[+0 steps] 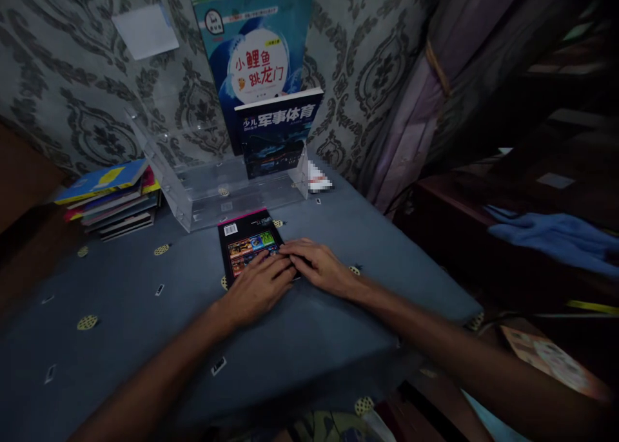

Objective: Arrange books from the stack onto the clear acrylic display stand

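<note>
A black book (252, 232) with a pink spine edge lies on the table, its back cover with a barcode and colour pictures facing up. My left hand (264, 281) rests on the lower part of the cover, fingers stretched out flat. From the right, my right hand (322, 266) reaches over the book's right edge, fingers extended and touching or nearly touching my left fingertips. Just behind the book stands a clear acrylic rack (227, 200). In it lean a dark blue book (278, 136) and, behind, a taller teal book (258, 49).
A stack of books (116, 197) lies left of the rack. Patterned wallpaper (387, 62) and a tied curtain (411, 120) border the blue tablecloth (159, 352). To the right, blue cloth (551, 236) lies on a dark surface, beyond the table's edge.
</note>
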`<state>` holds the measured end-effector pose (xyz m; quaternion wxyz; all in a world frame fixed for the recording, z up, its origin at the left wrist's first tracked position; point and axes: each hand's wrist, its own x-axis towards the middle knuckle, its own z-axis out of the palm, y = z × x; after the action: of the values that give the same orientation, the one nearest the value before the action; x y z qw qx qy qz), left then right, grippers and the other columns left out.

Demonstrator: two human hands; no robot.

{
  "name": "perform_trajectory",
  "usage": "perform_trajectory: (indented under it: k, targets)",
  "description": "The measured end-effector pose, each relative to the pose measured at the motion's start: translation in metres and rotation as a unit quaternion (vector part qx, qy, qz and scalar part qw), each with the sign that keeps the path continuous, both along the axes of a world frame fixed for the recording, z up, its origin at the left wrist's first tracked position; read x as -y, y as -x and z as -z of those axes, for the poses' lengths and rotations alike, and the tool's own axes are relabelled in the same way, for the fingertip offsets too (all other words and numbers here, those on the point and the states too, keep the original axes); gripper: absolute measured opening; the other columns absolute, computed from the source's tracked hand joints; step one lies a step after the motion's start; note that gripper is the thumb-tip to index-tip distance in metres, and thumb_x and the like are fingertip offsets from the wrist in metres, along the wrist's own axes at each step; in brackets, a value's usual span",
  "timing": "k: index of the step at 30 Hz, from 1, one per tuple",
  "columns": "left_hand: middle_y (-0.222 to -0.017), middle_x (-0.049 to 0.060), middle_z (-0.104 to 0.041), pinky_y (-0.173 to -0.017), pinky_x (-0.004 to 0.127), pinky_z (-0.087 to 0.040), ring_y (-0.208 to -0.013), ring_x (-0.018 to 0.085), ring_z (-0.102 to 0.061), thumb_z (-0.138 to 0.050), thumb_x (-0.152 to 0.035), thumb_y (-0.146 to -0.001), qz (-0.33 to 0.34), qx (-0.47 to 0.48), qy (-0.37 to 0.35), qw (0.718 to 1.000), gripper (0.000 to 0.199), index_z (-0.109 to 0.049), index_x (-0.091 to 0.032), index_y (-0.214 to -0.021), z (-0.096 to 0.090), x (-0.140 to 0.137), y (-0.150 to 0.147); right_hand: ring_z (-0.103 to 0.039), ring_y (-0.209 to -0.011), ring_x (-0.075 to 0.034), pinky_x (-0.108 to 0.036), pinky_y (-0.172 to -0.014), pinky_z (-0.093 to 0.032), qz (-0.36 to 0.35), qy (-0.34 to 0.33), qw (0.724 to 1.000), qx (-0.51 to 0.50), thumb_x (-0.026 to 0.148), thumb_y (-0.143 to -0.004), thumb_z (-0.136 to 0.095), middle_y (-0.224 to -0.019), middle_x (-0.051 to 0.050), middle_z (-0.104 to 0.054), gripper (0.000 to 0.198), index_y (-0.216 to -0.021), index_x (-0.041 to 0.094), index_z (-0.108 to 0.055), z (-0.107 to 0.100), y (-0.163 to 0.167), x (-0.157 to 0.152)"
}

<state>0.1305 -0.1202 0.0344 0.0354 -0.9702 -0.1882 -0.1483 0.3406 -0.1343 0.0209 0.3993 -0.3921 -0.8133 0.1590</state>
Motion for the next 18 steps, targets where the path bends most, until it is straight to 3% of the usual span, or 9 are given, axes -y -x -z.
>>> perform_trajectory:
  k: [5, 9, 14, 18]
  targets:
    - [-0.109, 0.009, -0.069, -0.095, 0.038, -0.053, -0.105, 0.020, -0.063, -0.035, -0.021, -0.107, 0.029, 0.004, -0.027, 0.999, 0.031, -0.065, -0.016, -0.115, -0.007, 0.001, 0.001, -0.069, -0.110, -0.024, -0.046, -0.095, -0.058, -0.010, 0.003, 1.000, -0.011, 0.016, -0.098, -0.049, -0.116, -0.012, -0.075, 0.033, -0.125, 0.020, -0.068, -0.002, -0.005, 0.019]
    - [-0.105, 0.008, -0.068, -0.085, 0.036, -0.052, -0.097, 0.021, -0.062, -0.036, -0.019, -0.107, 0.034, -0.004, -0.047, 0.998, 0.030, -0.064, -0.016, -0.115, -0.009, 0.002, 0.002, -0.070, -0.108, -0.024, -0.044, -0.093, -0.058, -0.005, 0.002, 1.000, -0.002, 0.015, -0.097, -0.053, -0.114, -0.010, -0.075, 0.030, -0.122, 0.022, -0.068, -0.004, -0.008, 0.030]
    - [-0.103, 0.009, -0.068, -0.087, 0.036, -0.052, -0.095, 0.021, -0.064, -0.041, -0.017, -0.104, 0.037, -0.027, -0.049, 0.998, 0.026, -0.064, -0.015, -0.117, -0.010, 0.004, 0.005, -0.070, -0.089, -0.023, -0.041, -0.084, -0.059, 0.013, -0.055, 0.997, 0.051, 0.018, -0.099, -0.052, -0.093, -0.008, -0.075, 0.026, -0.116, 0.022, -0.071, -0.005, -0.009, 0.036]
    - [-0.122, 0.014, -0.068, -0.098, 0.038, -0.051, -0.115, 0.023, -0.063, -0.040, -0.014, -0.103, 0.054, -0.053, -0.046, 0.996, 0.035, -0.056, -0.013, -0.134, -0.010, 0.008, 0.015, -0.069, -0.088, -0.023, -0.040, -0.081, -0.059, 0.009, -0.078, 0.993, 0.088, 0.018, -0.099, -0.051, -0.093, -0.009, -0.075, 0.027, -0.117, 0.021, -0.071, -0.005, -0.010, 0.037]
